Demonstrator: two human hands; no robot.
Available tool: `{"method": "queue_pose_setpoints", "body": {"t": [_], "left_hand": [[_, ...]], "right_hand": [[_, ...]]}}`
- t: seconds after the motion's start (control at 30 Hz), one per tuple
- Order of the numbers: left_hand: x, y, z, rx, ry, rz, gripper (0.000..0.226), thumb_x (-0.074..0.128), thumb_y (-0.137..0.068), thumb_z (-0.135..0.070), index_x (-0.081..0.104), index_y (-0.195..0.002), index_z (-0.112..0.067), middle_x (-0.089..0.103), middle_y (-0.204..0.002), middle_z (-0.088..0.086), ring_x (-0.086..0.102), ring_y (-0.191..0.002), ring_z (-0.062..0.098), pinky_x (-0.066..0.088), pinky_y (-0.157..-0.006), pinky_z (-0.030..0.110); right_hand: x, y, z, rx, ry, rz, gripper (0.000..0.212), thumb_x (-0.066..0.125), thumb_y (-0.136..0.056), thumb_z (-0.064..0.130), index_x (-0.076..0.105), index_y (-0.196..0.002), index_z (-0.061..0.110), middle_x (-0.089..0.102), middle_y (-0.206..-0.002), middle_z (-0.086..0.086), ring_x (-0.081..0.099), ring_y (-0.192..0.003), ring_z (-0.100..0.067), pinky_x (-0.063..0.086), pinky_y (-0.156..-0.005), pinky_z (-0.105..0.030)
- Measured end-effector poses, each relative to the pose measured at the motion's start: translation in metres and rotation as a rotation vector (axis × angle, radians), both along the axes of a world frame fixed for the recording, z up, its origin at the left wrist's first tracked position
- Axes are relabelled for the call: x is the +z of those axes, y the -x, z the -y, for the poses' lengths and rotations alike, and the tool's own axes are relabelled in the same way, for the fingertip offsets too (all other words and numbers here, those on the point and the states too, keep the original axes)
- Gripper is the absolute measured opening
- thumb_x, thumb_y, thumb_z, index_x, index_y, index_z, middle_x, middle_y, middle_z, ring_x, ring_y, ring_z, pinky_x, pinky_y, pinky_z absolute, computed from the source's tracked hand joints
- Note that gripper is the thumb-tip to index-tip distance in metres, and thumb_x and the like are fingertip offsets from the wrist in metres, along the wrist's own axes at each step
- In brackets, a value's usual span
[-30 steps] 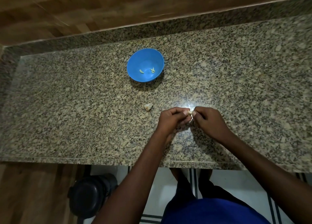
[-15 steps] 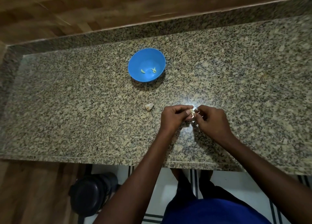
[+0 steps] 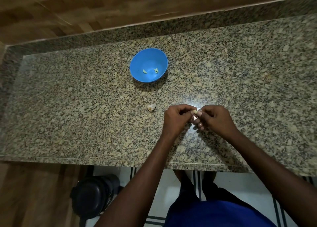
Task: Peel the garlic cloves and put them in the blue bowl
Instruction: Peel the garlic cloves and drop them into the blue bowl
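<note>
Nearest the front edge of the granite countertop (image 3: 68, 124), toward its right half, both hands meet just above the stone. The left hand (image 3: 176, 118) has its fingers curled, thumb and fingertips pinching a small garlic clove (image 3: 195, 110); only a pale tip of it shows between the two hands. The right hand (image 3: 217, 118) is curled the same way, its thumb and forefinger closed on the other end of that clove, probably working a flap of skin loose. Held like this, one hand steadies the clove while the other pulls, and doing it low over the counter means any dropped skin or clove lands close by. Whether the skin is already partly off cannot be told; the clove is too small and half hidden by the fingers.

A little farther in, left of the left hand and apart from it, a pale garlic piece (image 3: 151, 107) lies on the stone, within easy reach, likely waiting its turn or a scrap of husk; which one is unclear.

Farther back, toward the middle of the countertop and well apart from the hands, stands the blue bowl (image 3: 137, 64). A few peeled cloves (image 3: 145, 71) lie on its bottom, so the task looks partway done.
</note>
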State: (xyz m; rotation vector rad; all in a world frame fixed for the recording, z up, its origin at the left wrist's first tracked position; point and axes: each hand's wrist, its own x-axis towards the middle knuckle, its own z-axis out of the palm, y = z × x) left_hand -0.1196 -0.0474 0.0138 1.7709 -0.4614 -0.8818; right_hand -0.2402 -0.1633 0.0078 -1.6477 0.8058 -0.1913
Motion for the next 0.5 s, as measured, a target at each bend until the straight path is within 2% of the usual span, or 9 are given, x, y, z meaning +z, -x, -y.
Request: {"method": "queue_pose_setpoints", "body": {"t": [0.1, 0.23, 0.43, 0.5], "left_hand": [[-0.0038, -0.0019, 0.0005, 0.000, -0.014, 0.009, 0.007, 0.074, -0.089, -0.011, 0.078, -0.094, -0.010, 0.076, -0.081, 0.005, 0.074, -0.077, 0.022, 0.064, -0.073, 0.039], [-0.0074, -0.0044, 0.0003, 0.022, -0.032, -0.084, 0.009, 0.070, -0.090, -0.010, 0.078, -0.094, -0.008, 0.075, -0.082, 0.013, 0.067, -0.069, 0.016, 0.058, -0.069, 0.033], [-0.0073, -0.0065, -0.0041, 0.014, 0.039, -0.221, 0.014, 0.073, -0.090, -0.007, 0.076, -0.102, -0.001, 0.076, -0.088, 0.016, 0.067, -0.075, 0.020, 0.057, -0.071, 0.028], [-0.0084, -0.0072, -0.0053, 0.035, 0.050, -0.271, 0.015, 0.073, -0.089, -0.005, 0.076, -0.103, 0.000, 0.075, -0.092, 0.021, 0.068, -0.078, 0.023, 0.058, -0.072, 0.029]], "right_hand": [[-0.0012, -0.0006, 0.0012, 0.041, -0.077, 0.032, 0.025, 0.056, -0.102, 0.012, 0.072, -0.084, 0.003, 0.072, -0.070, -0.016, 0.068, -0.061, -0.040, 0.059, -0.059, -0.043], [-0.0027, -0.0012, 0.0017, 0.057, -0.151, 0.038, 0.031, 0.052, -0.104, 0.015, 0.072, -0.088, -0.002, 0.071, -0.072, -0.020, 0.066, -0.057, -0.030, 0.056, -0.057, -0.035], [-0.0037, -0.0017, -0.0003, 0.023, -0.108, 0.045, 0.028, 0.055, -0.103, 0.013, 0.072, -0.085, 0.001, 0.072, -0.070, -0.017, 0.065, -0.055, -0.027, 0.056, -0.057, -0.036], [-0.0066, -0.0027, -0.0013, 0.020, 0.020, 0.009, 0.025, 0.061, -0.100, 0.015, 0.072, -0.080, 0.007, 0.072, -0.065, -0.009, 0.067, -0.054, -0.025, 0.057, -0.056, -0.039]]}}
